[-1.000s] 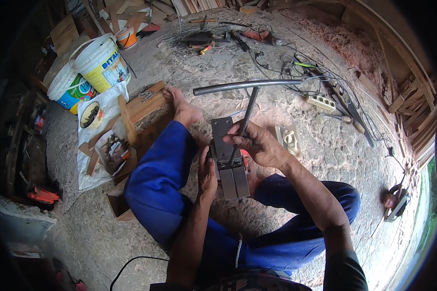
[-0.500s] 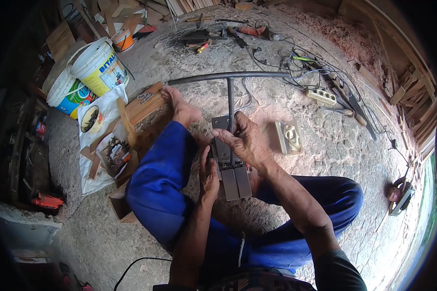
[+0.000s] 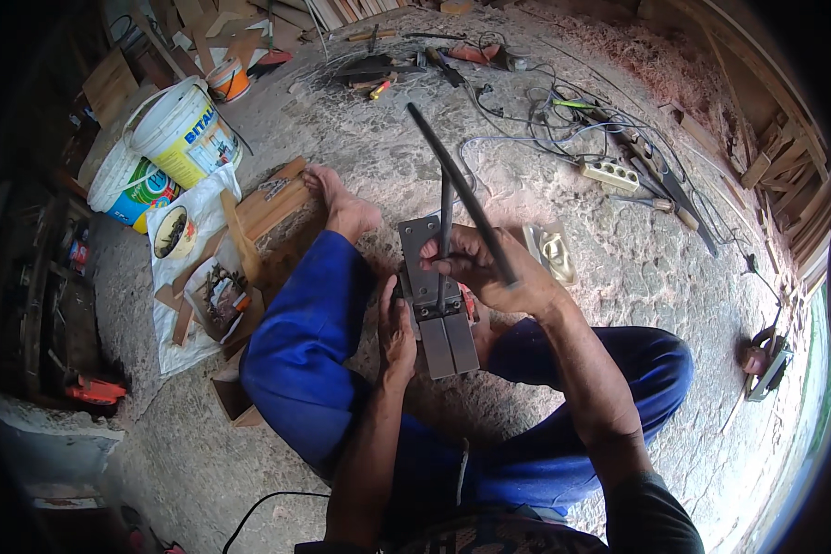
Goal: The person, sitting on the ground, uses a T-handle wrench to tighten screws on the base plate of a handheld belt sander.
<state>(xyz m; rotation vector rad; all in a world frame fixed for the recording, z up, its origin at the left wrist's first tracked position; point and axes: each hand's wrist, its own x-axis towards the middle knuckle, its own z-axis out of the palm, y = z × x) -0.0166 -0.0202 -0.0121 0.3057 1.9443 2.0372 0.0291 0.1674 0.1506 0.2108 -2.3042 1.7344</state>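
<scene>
**Right hand (image 3: 485, 279) grips a T-bar (image 3: 468, 205) over a metal block (image 3: 431, 330)**

The metal block could twist or tip if the T-bar is pushed sideways, since the left hand (image 3: 398, 337) shows along its left edge only, and what backs the right edge is not clear. The right hand's fingers are the only visible hold high on the T-bar, so a loose grip could let it lean out of line. Its crossbar's near end appears just over the back of the right hand; a swing of the bar could rap the wrist.

The T-bar's stem stands roughly upright, its foot meeting the block about halfway along; whether it enters the block is too small to tell. The crossbar's long axis slants from far left to near right. The block's long axis runs away from the person, its far end turned slightly left; a narrow seam splits its near half lengthwise.

The right fingers are curled narrowly around the stem. The left fingers lie nearly straight and close together beside the block; whether they grip anything, I cannot tell.

The block sits between the legs of the blue trousers (image 3: 300, 323), well in from the bright right edge of the floor (image 3: 637, 305). A clear packet (image 3: 551, 257) lies beyond the block's far right corner.
</scene>
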